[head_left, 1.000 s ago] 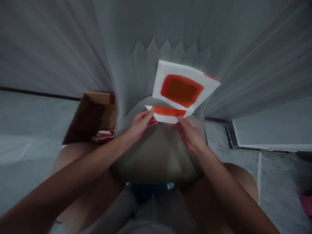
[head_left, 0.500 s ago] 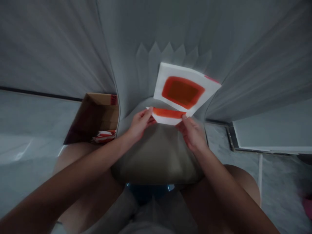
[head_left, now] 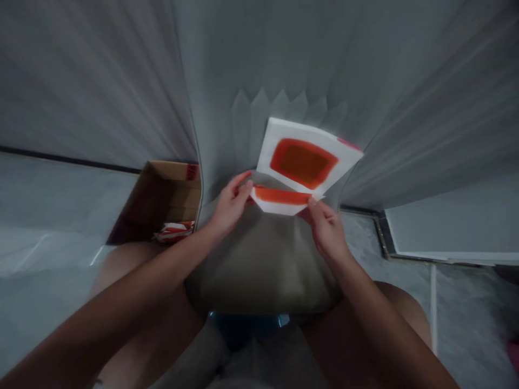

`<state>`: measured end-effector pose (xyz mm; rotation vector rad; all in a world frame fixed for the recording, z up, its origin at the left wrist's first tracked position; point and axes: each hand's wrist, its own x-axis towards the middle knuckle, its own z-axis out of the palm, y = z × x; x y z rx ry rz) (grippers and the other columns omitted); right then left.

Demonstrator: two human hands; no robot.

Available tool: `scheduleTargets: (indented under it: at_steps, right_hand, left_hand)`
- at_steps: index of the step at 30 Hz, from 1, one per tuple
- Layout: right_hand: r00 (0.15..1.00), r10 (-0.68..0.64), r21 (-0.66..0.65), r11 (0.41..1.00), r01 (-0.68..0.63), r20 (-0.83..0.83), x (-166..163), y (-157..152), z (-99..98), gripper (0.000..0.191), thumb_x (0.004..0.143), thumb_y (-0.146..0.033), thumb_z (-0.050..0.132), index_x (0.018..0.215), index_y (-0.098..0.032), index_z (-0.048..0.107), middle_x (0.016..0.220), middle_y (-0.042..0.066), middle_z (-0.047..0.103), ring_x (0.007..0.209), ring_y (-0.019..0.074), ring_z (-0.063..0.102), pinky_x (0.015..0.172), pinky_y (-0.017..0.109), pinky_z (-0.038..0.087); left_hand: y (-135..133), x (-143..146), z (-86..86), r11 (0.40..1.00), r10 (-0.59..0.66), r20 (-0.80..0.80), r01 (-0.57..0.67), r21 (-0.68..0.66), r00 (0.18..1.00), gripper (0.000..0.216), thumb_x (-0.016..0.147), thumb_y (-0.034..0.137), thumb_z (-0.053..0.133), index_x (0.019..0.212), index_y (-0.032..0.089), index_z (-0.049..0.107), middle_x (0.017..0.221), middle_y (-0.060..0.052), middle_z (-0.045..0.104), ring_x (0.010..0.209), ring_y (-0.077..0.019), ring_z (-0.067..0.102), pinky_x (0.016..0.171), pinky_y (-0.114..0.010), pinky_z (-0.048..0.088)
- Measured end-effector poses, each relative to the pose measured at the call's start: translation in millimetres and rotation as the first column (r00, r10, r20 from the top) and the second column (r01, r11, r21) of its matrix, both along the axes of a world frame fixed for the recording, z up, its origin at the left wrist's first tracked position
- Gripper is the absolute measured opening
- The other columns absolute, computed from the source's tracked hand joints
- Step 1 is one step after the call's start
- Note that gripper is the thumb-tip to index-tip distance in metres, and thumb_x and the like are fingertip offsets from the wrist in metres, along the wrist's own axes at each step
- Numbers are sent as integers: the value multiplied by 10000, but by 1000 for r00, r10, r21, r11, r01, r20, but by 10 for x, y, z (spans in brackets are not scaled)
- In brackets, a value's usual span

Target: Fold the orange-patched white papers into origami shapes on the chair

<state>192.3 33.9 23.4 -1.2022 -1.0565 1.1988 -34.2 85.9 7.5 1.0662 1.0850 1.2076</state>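
A white paper sheet (head_left: 308, 159) with an orange-red rectangle printed on it lies on a grey-brown cushion-like surface (head_left: 263, 259) between my knees. Its near edge is folded up into a flap (head_left: 279, 199) showing an orange band. My left hand (head_left: 229, 205) pinches the flap's left corner, fingers closed on it. My right hand (head_left: 326, 227) pinches the flap's right end from below.
An open cardboard box (head_left: 160, 200) stands at the left with red-and-white folded papers (head_left: 174, 231) inside. Grey pleated curtains (head_left: 101, 81) hang close on both sides and behind. A tiled floor with a dark metal threshold strip (head_left: 383, 237) runs at the right.
The view has shifted slightly, so the paper and hands sit lower in the frame. Both hands keep their pinch on the folded flap, which looks a little narrower.
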Motion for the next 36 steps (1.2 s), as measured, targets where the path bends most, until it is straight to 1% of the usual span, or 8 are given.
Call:
scheduleTargets:
  at_steps: [2,4,7,9,14,19,31,36]
  right_hand:
    - [997,43,42,998,-46,64,44,-1,35,392,965,-638,619,847,-288,752,878,11,781,863,209,747,818,375,629]
    - [978,105,73,990,-120,180,98,-1,76,375,959,-629,637,892,-291,785,899,7,792,858,207,744,807,360,620]
    - [900,218,94,958,-272,378,150,-28,147,359,958,-601,660,955,-280,821,896,5,801,860,208,739,806,336,608]
    - [864,267,99,936,-338,427,142,-65,186,340,978,-570,648,1016,-285,830,931,8,809,909,213,750,844,332,608]
    - [837,292,138,909,-393,464,52,-116,212,285,1021,-491,621,1101,-310,826,1095,28,814,1053,220,756,966,356,598]
    - [843,326,137,899,-417,428,16,-92,176,316,1022,-516,611,1118,-303,823,1202,43,795,1142,229,738,1025,385,587]
    - [960,176,29,982,-187,218,-129,-240,212,233,901,-526,762,1039,-355,839,1092,6,823,1040,233,769,970,402,623]
    - [959,171,64,980,-189,227,-130,-217,198,201,924,-505,739,982,-347,848,1090,8,823,1030,227,770,972,388,617]
  left_hand:
    - [41,-102,85,982,-1,-219,42,186,976,516,975,567,647,1355,218,668,1085,-91,794,963,-204,745,853,-321,582]
    - [54,-210,190,911,-36,-500,235,339,865,422,980,543,648,1255,236,737,1152,-82,790,1058,-223,734,929,-329,551]
    - [1,-300,314,759,-123,-779,564,325,614,322,1009,490,620,1210,289,771,1183,-34,790,1093,-217,725,955,-310,507]
    - [-68,-288,353,702,-197,-811,657,276,551,316,1043,476,562,1178,293,781,1125,-20,800,1016,-193,737,894,-284,499]
    - [-220,-137,370,678,-374,-716,701,223,589,376,1046,512,542,1011,234,793,933,-18,777,801,-143,694,737,-250,461]
    - [-262,-64,334,714,-356,-688,659,237,633,413,1031,524,558,891,210,787,795,-1,717,694,-120,614,678,-252,415]
    - [-286,-36,346,816,-388,-567,557,156,727,296,911,483,708,826,222,818,720,-4,735,636,-131,597,625,-240,422]
    - [-299,-23,326,801,-428,-557,584,130,712,330,940,503,680,917,212,834,797,-12,759,679,-136,625,640,-236,440]
